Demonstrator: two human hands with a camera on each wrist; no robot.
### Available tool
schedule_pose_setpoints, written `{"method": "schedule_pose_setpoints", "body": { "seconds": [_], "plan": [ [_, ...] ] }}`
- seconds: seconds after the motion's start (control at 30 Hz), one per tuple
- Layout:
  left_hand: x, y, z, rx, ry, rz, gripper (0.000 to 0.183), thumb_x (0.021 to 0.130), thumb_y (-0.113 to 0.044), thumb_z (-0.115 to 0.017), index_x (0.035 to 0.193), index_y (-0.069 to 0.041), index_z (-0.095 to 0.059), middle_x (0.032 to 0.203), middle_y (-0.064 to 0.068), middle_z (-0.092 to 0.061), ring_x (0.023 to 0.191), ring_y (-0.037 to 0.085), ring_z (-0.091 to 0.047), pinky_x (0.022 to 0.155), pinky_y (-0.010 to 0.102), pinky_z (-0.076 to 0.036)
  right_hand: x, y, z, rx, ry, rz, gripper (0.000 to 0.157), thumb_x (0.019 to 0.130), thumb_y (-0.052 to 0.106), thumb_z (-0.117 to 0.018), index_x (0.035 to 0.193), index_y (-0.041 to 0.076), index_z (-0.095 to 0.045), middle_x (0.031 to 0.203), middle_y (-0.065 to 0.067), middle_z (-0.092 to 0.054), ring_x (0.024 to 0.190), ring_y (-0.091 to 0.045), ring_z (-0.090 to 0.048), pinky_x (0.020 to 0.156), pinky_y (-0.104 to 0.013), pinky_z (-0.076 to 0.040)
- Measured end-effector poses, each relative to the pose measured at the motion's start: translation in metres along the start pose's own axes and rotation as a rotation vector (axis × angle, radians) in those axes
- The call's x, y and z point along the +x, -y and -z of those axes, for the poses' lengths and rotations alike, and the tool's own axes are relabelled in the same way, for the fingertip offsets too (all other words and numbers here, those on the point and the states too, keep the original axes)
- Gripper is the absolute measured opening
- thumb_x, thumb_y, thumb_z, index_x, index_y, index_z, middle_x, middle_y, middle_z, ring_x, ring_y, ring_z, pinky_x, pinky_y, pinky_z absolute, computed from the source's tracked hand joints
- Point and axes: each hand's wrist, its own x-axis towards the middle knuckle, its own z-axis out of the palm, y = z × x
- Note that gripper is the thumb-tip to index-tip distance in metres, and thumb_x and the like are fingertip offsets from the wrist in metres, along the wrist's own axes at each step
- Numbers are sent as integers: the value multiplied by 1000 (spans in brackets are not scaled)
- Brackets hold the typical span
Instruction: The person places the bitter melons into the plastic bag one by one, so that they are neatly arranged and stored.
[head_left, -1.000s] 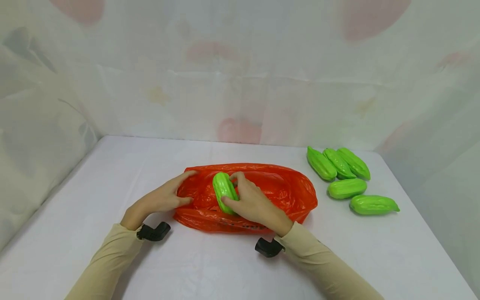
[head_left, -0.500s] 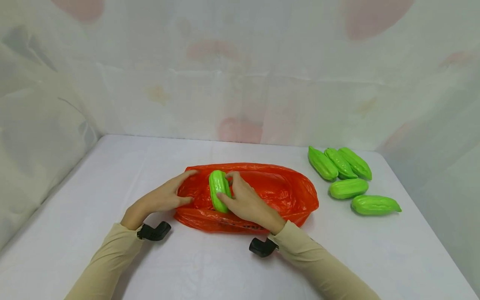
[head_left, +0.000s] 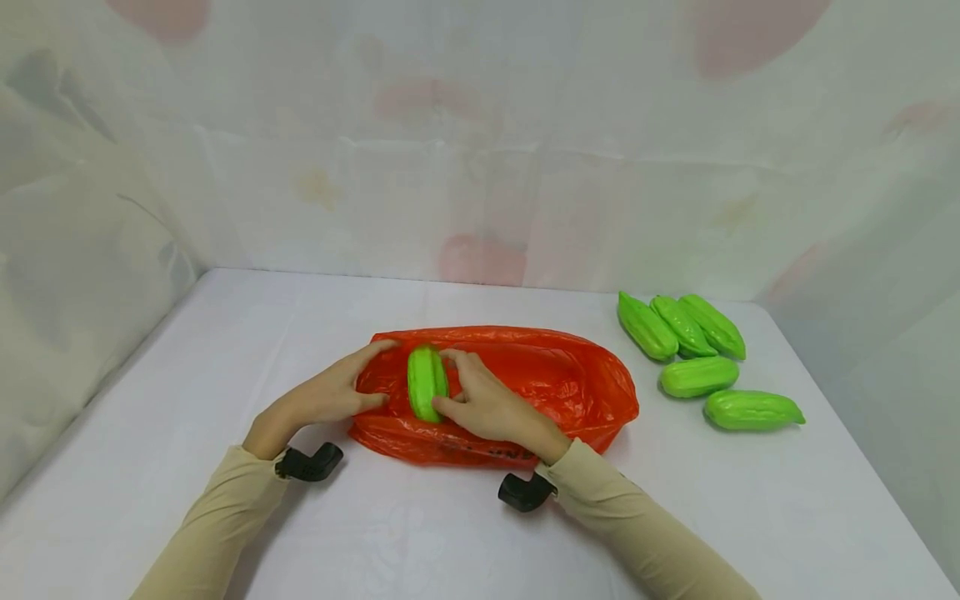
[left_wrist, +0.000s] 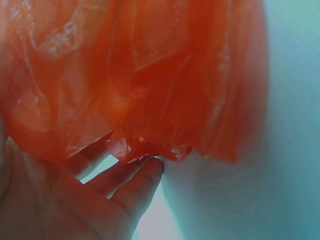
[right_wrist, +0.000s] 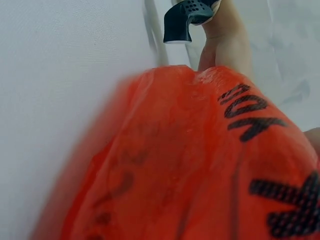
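A red plastic bag (head_left: 525, 375) lies with its mouth spread, black print on its near side. My right hand (head_left: 491, 408) reaches into it, pinching a bright green ridged gourd (head_left: 426, 383) between thumb and fingers. The gourd stands lengthwise away from me, in the bag's left part. At the bag's left end, my left hand (head_left: 322, 396) has thumb and fingers spread apart, touching the rim. In the left wrist view, red film hangs before the left hand's fingers (left_wrist: 142, 182), which touch its crumpled edge. The right wrist view shows mostly printed red film (right_wrist: 200, 150), hiding the right hand.
Several more green gourds lie at the table's back right, among them an upright leaning one (head_left: 647, 327) and a crosswise one (head_left: 753, 410). Dark wrist cameras (head_left: 527, 492) sit on both sleeves. A white patterned cloth (head_left: 480, 167) hangs behind the white table (head_left: 420, 533).
My right hand has carried the gourd a little to the left inside the bag and turned it more upright in the view. The left hand and the bag have barely moved.
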Motion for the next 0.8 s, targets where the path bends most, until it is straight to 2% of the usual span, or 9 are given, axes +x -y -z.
{"method": "schedule_pose_setpoints", "body": {
  "seconds": [0.17,0.37,0.63,0.8],
  "plan": [
    [0,1,0,2,-6,-13,71,88,-9,-61,152,-8,-29,150,20,-41,134,40,-44,110,66,-35,0,0,-1,27,52,42,69,95,24,-66,153,12,-31,146,-10,-39,99,-9,-67,83,-19,-54],
    [1,2,-1,3,-8,-23,71,88,-9,-61,151,-8,-30,150,20,-42,133,40,-45,109,66,-35,-2,0,0,21,59,64,66,95,22,-66,151,11,-34,142,-11,-42,102,-13,-67,84,-20,-55],
    [0,2,-1,3,-3,-18,71,89,-9,-62,152,-9,-30,147,19,-45,131,38,-46,109,65,-36,-6,1,4,-86,46,84,62,94,27,-67,148,15,-39,134,-5,-49,100,-10,-64,84,-20,-53],
    [0,2,-1,7,-2,-6,70,89,-9,-62,152,-10,-30,145,19,-47,130,38,-47,108,65,-37,-12,1,8,-126,36,98,59,94,30,-67,146,17,-43,135,-1,-52,107,-14,-59,89,-27,-53]
  ]
}}
